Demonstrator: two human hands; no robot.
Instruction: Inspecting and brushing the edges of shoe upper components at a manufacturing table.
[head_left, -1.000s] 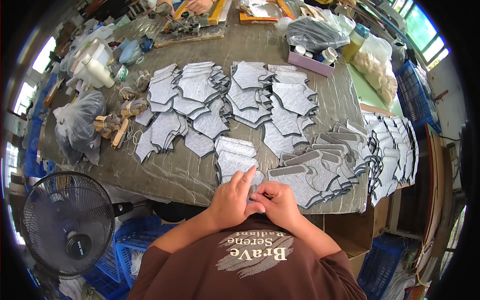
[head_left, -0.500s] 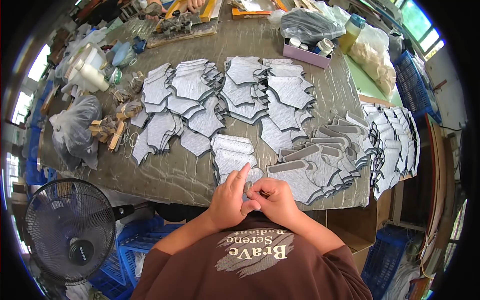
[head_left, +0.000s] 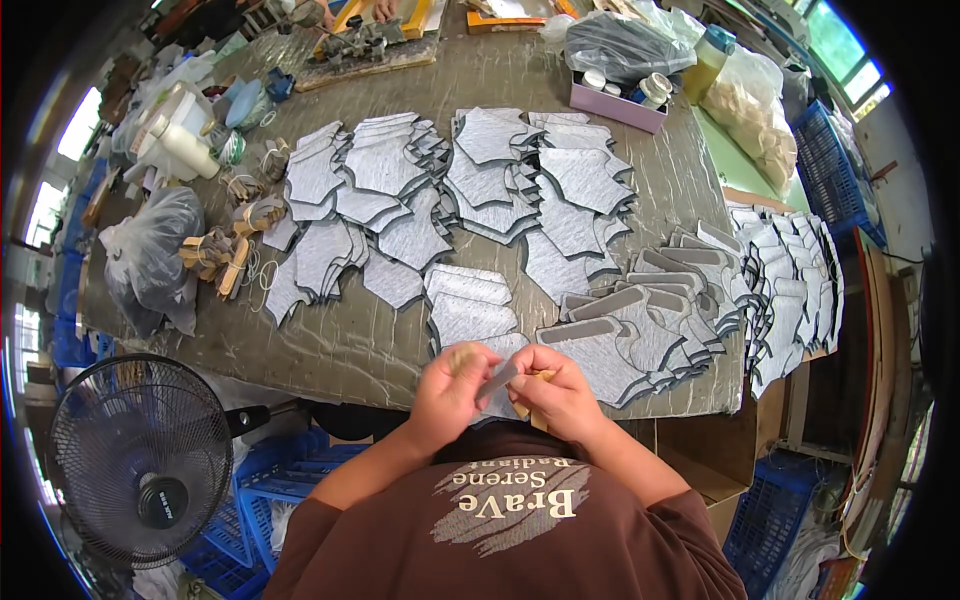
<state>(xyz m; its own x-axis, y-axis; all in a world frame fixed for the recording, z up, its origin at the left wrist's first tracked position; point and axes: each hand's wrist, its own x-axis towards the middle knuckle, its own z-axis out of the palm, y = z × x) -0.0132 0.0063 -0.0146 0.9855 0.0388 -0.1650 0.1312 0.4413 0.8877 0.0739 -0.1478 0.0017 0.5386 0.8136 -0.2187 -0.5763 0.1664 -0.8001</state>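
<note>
At the near table edge, my left hand (head_left: 452,392) is closed, thumb and fingers pinching one end of a small dark grey strip (head_left: 497,381). My right hand (head_left: 560,393) pinches near the strip's other end. Within its fingers is also a tan, paper-like strip (head_left: 537,408). Below the hands shows part of a pale grey cut fabric piece (head_left: 496,406); what bears it is hidden. Just beyond lies a stack of grey cut pieces (head_left: 470,312). To the right, overlapping pieces (head_left: 592,357) carry darker grey strips along one edge.
Several fanned stacks of grey pieces (head_left: 385,160) cover mid-table. Tied tan bundles (head_left: 213,258) and a plastic bag (head_left: 155,262) lie left. A fan (head_left: 140,460) stands near left. A lilac box (head_left: 615,108) holds jars. Another person's hand (head_left: 385,9) is at the far edge.
My left fingers, raised and spread before, have curled down onto the grey strip. The strip now stretches between both hands, and the tan strip has come into view in my right hand.
</note>
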